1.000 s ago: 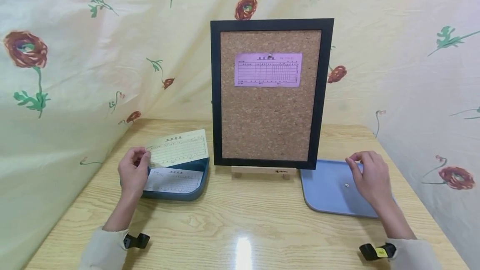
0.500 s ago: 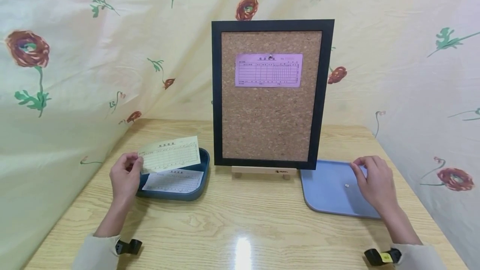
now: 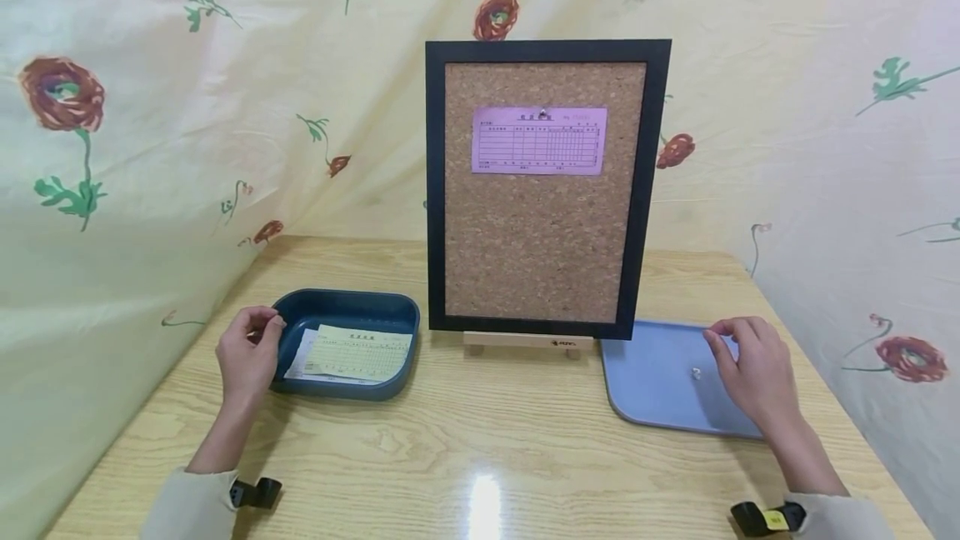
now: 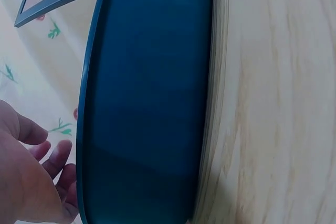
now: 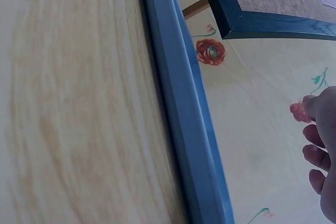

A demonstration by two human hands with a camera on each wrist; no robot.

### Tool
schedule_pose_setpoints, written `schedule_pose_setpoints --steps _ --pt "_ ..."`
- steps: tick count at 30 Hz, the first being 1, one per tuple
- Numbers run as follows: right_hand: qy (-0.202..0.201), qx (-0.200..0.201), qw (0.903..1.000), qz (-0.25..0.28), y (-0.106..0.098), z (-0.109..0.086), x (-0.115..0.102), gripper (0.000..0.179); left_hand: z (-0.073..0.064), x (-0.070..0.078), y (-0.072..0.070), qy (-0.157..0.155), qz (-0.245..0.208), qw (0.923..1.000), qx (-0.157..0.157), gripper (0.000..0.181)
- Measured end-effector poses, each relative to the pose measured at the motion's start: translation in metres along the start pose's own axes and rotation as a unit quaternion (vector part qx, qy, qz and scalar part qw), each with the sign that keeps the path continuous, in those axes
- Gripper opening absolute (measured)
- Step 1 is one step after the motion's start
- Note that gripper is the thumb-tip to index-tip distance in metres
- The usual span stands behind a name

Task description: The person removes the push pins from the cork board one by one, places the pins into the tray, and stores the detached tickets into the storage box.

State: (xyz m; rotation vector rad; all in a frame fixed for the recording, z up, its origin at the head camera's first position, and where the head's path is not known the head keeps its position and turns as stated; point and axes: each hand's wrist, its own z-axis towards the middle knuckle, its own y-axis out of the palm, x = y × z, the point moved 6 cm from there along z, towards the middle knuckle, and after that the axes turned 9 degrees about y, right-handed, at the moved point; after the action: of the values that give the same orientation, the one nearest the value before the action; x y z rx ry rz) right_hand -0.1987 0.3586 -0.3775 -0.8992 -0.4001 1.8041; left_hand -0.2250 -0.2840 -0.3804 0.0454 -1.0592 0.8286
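At the near left, a dark blue tray [image 3: 408, 373] holds a yellow receipt slip [image 3: 360, 352] lying over a white slip [image 3: 298, 367]. My left hand [image 3: 247, 352] hovers at the tray's left side with loosely bent fingers and holds nothing; the left wrist view shows its thumb and fingers apart. Over the light blue tray [image 3: 652, 382] hangs my right hand [image 3: 753, 369], fingers loosely bent, nothing visible in them. Small shiny pushpins [image 3: 696, 373] lie on that tray, too small to count. A purple receipt slip [image 3: 538, 140] is pinned near the top of the corkboard [image 3: 536, 248].
The corkboard's black frame [image 3: 436, 190] leans upright on a wooden stand [image 3: 525, 342] between the trays. Floral cloth [image 3: 337, 65] hangs behind and at both sides of the wooden table [image 3: 480, 423].
My left hand drew back left and let the yellow slip go; it now lies in the dark blue tray. The shiny spot on the light blue tray looks larger. The right hand shifted slightly right.
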Motion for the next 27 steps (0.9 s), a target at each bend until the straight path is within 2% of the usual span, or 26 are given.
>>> schedule_pose_setpoints --steps 6,10,17,22,27 --pt "0.004 0.001 1.0 0.001 -0.001 0.002 -0.001 0.012 -0.002 0.008 0.005 0.011 0.006 0.9999 -0.003 0.013" --pt "0.008 -0.001 1.0 0.004 -0.002 0.005 -0.006 0.015 -0.004 0.016 0.012 0.04 0.006 0.9991 -0.008 0.018" --pt "0.005 0.009 0.9998 0.018 -0.003 0.011 -0.015 0.016 -0.006 0.029 0.023 0.094 -0.034 0.995 -0.008 0.021" --pt "-0.002 0.019 0.9993 0.032 -0.002 0.017 -0.021 0.017 -0.007 0.04 0.033 0.12 -0.059 0.9908 -0.019 0.024" --pt "0.011 0.011 0.9993 0.034 0.003 0.02 -0.027 0.018 -0.01 0.053 0.044 0.148 -0.071 0.986 -0.03 0.026"
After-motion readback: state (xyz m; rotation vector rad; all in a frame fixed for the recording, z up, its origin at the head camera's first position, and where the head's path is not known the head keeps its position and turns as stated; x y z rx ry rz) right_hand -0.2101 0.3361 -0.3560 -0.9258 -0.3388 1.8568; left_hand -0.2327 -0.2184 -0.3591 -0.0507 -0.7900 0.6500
